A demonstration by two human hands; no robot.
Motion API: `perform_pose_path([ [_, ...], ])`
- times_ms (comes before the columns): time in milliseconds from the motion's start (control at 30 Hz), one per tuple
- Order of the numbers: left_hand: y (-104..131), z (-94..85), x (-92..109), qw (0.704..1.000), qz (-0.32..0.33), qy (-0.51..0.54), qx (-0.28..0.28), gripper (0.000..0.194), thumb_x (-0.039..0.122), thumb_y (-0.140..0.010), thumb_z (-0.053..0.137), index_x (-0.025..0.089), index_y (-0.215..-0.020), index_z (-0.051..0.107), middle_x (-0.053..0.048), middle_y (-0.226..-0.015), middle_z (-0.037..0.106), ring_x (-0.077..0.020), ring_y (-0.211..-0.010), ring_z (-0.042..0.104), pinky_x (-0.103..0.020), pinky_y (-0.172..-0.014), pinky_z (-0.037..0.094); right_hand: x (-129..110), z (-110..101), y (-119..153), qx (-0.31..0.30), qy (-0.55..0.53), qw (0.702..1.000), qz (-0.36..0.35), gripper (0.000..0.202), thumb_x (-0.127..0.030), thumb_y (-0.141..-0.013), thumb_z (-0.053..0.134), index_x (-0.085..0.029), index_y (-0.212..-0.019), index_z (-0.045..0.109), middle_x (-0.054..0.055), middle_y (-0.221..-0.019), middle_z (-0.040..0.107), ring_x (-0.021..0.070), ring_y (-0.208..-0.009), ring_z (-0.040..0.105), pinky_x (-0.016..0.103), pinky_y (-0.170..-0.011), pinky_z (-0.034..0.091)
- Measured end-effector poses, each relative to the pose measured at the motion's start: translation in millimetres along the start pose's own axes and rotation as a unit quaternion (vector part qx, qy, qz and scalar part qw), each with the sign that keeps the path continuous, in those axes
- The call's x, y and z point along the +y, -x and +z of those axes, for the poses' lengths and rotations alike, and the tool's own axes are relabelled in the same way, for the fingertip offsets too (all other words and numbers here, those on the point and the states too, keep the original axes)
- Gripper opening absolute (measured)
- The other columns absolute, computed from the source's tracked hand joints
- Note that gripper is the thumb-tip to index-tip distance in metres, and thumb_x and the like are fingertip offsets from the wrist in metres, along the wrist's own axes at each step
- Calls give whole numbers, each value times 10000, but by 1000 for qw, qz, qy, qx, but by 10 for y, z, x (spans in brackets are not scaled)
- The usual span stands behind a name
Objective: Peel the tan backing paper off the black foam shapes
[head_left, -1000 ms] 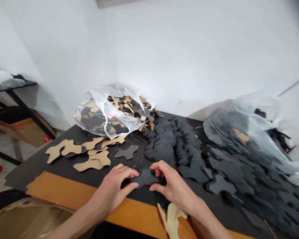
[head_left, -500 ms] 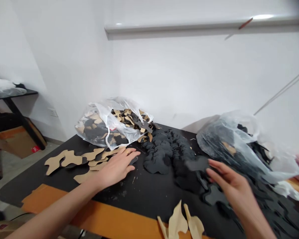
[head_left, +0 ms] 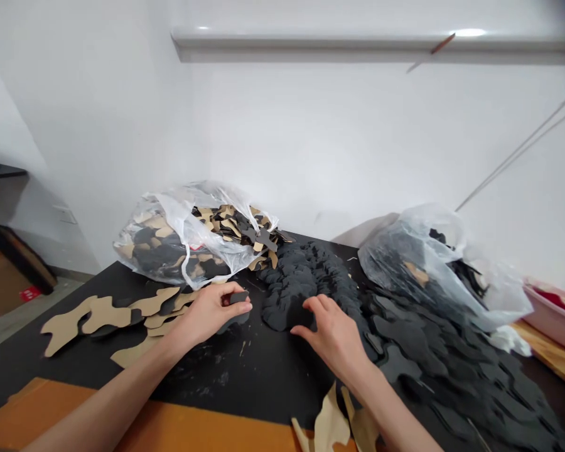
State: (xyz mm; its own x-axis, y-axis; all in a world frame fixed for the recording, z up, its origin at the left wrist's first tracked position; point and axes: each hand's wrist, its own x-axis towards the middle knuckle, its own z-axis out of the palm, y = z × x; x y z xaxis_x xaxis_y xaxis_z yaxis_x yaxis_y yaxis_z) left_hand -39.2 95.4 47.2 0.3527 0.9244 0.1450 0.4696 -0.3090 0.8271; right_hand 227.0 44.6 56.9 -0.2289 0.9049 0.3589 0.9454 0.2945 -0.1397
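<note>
My left hand (head_left: 216,311) is closed, thumb and index finger pinching a thin dark grey cut piece (head_left: 238,297). Tan wavy-edged pieces (head_left: 107,316) lie beside and under that wrist. My right hand (head_left: 332,329) hovers at the front of the overlapping rows of black pieces (head_left: 282,285). Its thumb and fingers are curved but apart, close to the front of the left row; whether they touch a black piece there cannot be made out. To the right of this hand spreads a loose heap of dark grey pieces (head_left: 419,339).
A clear plastic bag (head_left: 160,251) of tan and black pieces stands at back left, another bag (head_left: 405,263) at back right. Brown cardboard (head_left: 193,427) and curled tan scraps (head_left: 332,420) lie along the front. A pink tub (head_left: 558,320) stands far right.
My right hand has moved left from the loose heap to the black rows; the dark piece it held no longer shows apart. My left fingers have closed on a dark piece. The view has turned right.
</note>
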Motion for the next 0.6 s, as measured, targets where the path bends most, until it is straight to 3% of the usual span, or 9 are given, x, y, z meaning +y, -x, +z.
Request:
perform_pose_path([
  [167,21,53,68,997,-26,78,-2,286,466,-843,648,190,-889,588,49,-631,566,-129,-527,571,-215,-516,399,4,146,-79,-2,-13,1000,0,262,-225,-763,800,-217,-861,558,18,-885,619,223,-837,617,306,-683,472],
  [367,87,156,233,962,-106,241,-67,328,390,-721,749,189,-935,601,24,-865,569,-143,-649,664,-284,-602,570,154,186,-65,1,-73,997,37,80,-236,-851,692,-231,-832,614,6,-851,644,200,-809,633,283,-658,446],
  [467,108,189,282,956,-122,242,-116,299,406,-755,725,170,-909,624,14,-783,608,-151,-642,654,-289,-615,568,213,191,-66,1,-105,993,51,99,-256,-875,654,-232,-782,628,2,-794,649,184,-741,622,280,-644,432],
  [600,106,178,262,962,-90,208,-151,270,430,-836,661,161,-865,667,-10,-746,650,-153,-688,618,-263,-637,524,222,181,-61,-5,-149,987,54,116,-237,-867,651,-223,-758,615,3,-791,636,172,-721,609,273,-644,435],
])
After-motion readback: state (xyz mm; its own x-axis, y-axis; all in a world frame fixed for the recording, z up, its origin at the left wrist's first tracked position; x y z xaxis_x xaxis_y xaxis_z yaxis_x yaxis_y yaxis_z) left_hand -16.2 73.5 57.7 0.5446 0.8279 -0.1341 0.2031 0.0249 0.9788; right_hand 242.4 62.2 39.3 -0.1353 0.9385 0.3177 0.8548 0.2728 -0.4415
